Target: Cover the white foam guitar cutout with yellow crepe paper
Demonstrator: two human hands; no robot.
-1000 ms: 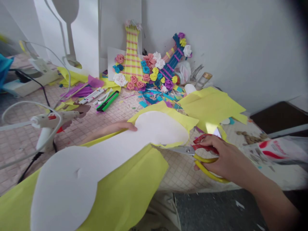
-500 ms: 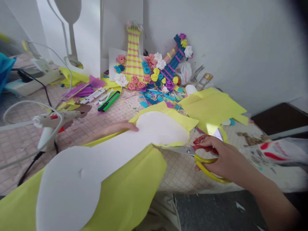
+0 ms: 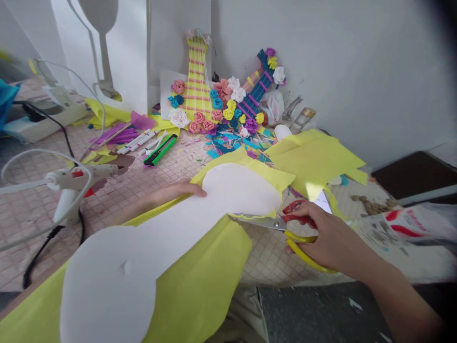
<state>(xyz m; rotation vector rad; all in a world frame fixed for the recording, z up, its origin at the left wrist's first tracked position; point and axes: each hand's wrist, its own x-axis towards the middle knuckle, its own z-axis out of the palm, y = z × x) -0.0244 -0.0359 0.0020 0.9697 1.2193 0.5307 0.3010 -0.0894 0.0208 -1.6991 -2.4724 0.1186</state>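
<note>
A white guitar-shaped board (image 3: 171,233) lies over a larger sheet of yellow paper (image 3: 203,271), whose edges stick out around it. My left hand (image 3: 189,188) grips both at the far side near the board's rounded head, thumb on top and fingers hidden underneath. In my right hand (image 3: 321,233) are scissors (image 3: 274,223) with red and yellow handles. Their blades lie along the near edge of the board, at the yellow paper where the neck meets the head. A narrow yellow margin follows the trimmed edge of the head.
A glue gun (image 3: 71,183) with cords stands at left. Behind are a green utility knife (image 3: 160,150), markers (image 3: 137,142), a yellow decorated guitar (image 3: 197,85) and a blue one (image 3: 255,97). Yellow sheets (image 3: 314,155) and a plastic bag (image 3: 417,223) lie at right.
The scissors have shifted slightly left, and their handles look a little closer together. The board's wide near end has moved slightly right in view. My left hand keeps its grip.
</note>
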